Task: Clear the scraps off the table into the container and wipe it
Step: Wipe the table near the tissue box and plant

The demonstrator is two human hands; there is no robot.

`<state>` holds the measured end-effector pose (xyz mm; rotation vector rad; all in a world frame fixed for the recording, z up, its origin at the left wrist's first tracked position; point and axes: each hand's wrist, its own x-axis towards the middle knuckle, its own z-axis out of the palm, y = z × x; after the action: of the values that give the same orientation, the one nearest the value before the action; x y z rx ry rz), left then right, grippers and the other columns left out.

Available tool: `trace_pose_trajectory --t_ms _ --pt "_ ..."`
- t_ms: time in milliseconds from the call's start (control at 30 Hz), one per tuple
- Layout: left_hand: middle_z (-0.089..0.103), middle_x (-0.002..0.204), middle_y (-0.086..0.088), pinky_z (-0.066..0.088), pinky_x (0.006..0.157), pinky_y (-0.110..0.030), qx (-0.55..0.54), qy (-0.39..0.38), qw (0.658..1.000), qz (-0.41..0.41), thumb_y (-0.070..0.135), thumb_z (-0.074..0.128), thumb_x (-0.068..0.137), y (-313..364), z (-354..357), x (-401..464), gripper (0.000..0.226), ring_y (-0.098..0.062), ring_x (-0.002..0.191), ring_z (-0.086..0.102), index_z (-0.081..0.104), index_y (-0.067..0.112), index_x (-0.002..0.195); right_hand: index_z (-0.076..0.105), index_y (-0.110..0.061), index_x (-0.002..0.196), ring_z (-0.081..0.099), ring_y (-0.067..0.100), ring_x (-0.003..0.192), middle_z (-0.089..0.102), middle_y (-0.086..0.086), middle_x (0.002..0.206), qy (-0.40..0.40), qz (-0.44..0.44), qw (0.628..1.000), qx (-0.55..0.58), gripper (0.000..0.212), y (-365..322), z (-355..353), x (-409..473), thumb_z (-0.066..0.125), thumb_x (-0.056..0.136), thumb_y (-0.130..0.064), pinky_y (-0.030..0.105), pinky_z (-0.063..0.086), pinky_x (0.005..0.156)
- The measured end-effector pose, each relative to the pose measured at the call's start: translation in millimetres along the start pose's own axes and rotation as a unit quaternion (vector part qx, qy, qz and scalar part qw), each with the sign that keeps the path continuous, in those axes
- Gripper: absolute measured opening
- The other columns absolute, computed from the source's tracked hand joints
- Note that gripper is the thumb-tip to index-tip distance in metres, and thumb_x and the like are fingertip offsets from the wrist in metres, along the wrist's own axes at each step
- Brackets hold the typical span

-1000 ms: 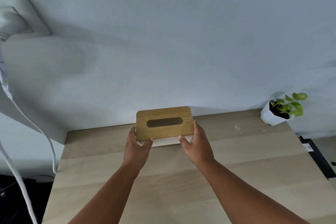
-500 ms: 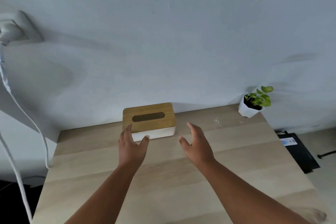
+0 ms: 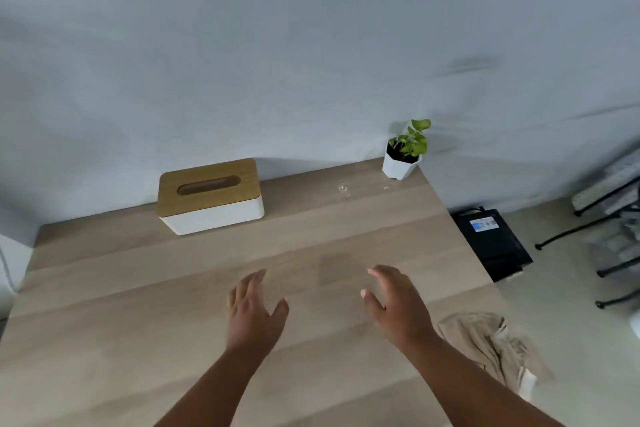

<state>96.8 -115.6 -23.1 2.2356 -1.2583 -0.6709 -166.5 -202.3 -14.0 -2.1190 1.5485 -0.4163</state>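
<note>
Both hands hover over the middle of the table [image 3: 138, 288], palms down, holding nothing. Left hand [image 3: 254, 314] has fingers straight and spread, thumb out to the right; right hand [image 3: 396, 305] has fingers loosely extended, thumb pointing left toward the other hand. The hands are near each other but apart, a strip of bare wood between them. Whether either one touches the tabletop, cannot tell. Box [image 3: 209, 196] sits at the back left of the table against the wall [image 3: 311, 45]: white body, wooden lid with an oval slot on top, lid on, upright. It is well apart from both hands. Scraps [image 3: 343, 189], a few small pale bits, lie on the wood near the back edge, between the box and the plant [image 3: 403, 158], closer to the plant; another tiny speck lies just beside the pot. The plant is a small green one in a white faceted pot at the back right corner. Cloth [image 3: 485, 343], beige and crumpled, lies at the right edge of the table just beside the right forearm. On the floor right of the table is a black device [image 3: 491, 239] with a blue label, and a dark metal rack [image 3: 609, 204] beyond it.
</note>
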Motion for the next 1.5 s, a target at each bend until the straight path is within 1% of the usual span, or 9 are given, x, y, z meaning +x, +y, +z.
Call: trace_pose_trajectory --t_ms 133,200,367,533,733,967,1167,1267,1500 --pt "0.052 0.148 -0.008 0.034 0.116 -0.047 0.053 -0.036 0.997 0.04 0.041 0.072 0.081 5 40 -39 0.073 -0.032 0.139 0.04 0.053 0.012 0.146 0.068 -0.013 0.129 0.058 0.025 0.126 0.066 0.003 0.133 0.023 0.03 0.999 -0.035 0.039 62 -23 -43 0.073 0.093 -0.028 0.041 0.047 0.107" --pt "0.053 0.148 -0.01 0.034 0.116 -0.05 0.084 -0.037 0.994 0.061 0.052 0.061 0.078 5 57 -52 0.076 -0.035 0.14 0.041 0.058 0.009 0.141 0.072 -0.011 0.124 0.059 0.03 0.127 0.067 0.008 0.132 0.029 0.054 0.996 -0.059 0.036 94 -33 -65 0.077 0.091 -0.024 0.048 0.047 0.108" --pt "0.051 0.151 -0.019 0.024 0.122 -0.059 0.13 -0.003 0.988 0.088 0.062 0.044 0.076 5 88 -54 0.084 -0.042 0.145 0.038 0.063 0.007 0.137 0.068 -0.014 0.134 0.042 0.035 0.147 0.053 0.012 0.153 -0.007 0.062 0.989 -0.131 0.049 168 -50 -111 0.079 0.087 -0.026 0.056 0.035 0.117" --pt "0.038 0.162 -0.014 0.011 0.127 -0.055 0.149 0.013 0.987 0.066 0.065 0.047 0.08 8 96 -26 0.082 -0.034 0.154 0.023 0.055 0.015 0.145 0.051 -0.018 0.152 0.023 0.031 0.156 0.034 0.01 0.166 -0.043 -0.022 0.985 -0.166 0.066 201 -47 -123 0.053 0.094 -0.05 0.059 0.027 0.122" --pt "0.032 0.165 -0.009 0.005 0.128 -0.05 0.179 0.051 0.979 0.078 0.077 0.041 0.082 -7 98 9 0.088 -0.028 0.156 0.017 0.046 0.022 0.15 0.048 -0.018 0.154 0.025 0.036 0.155 0.032 0.01 0.167 -0.04 -0.061 0.973 -0.22 0.06 206 -32 -114 0.036 0.102 -0.046 0.06 0.026 0.12" --pt "0.029 0.167 -0.004 0.008 0.127 -0.055 0.214 0.1 0.969 0.078 0.081 0.043 0.084 -9 108 36 0.088 -0.024 0.158 0.015 0.039 0.027 0.153 0.029 -0.027 0.162 0.004 0.029 0.16 0.015 0.002 0.172 -0.04 -0.068 0.972 -0.219 0.068 166 -2 -33 0.025 0.103 -0.06 0.06 0.015 0.125" --pt "0.024 0.169 -0.002 0.008 0.127 -0.056 0.223 0.094 0.967 0.074 0.083 0.038 0.086 -10 106 38 0.091 -0.021 0.16 0.009 0.036 0.026 0.156 0.032 -0.024 0.161 0.016 0.035 0.157 0.022 0.006 0.171 -0.02 -0.023 0.971 -0.238 0.069 127 21 73 0.021 0.1 -0.056 0.058 0.015 0.125" --pt "0.022 0.17 -0.002 0.008 0.127 -0.057 0.223 0.088 0.968 0.071 0.081 0.04 0.085 -9 104 40 0.091 -0.02 0.16 0.008 0.036 0.025 0.157 0.035 -0.02 0.16 0.021 0.036 0.155 0.026 0.008 0.17 -0.001 0.0 0.971 -0.239 0.064 114 30 127 0.031 0.103 -0.049 0.058 0.017 0.124" --pt "0.024 0.17 -0.004 0.012 0.124 -0.062 0.231 0.09 0.966 0.075 0.082 0.039 0.085 -15 108 45 0.093 -0.022 0.16 0.009 0.039 0.022 0.157 0.028 -0.015 0.161 0.016 0.036 0.156 0.02 0.01 0.171 0.039 0.123 0.971 -0.2 0.065 81 53 224 0.033 0.104 -0.045 0.061 0.012 0.124"
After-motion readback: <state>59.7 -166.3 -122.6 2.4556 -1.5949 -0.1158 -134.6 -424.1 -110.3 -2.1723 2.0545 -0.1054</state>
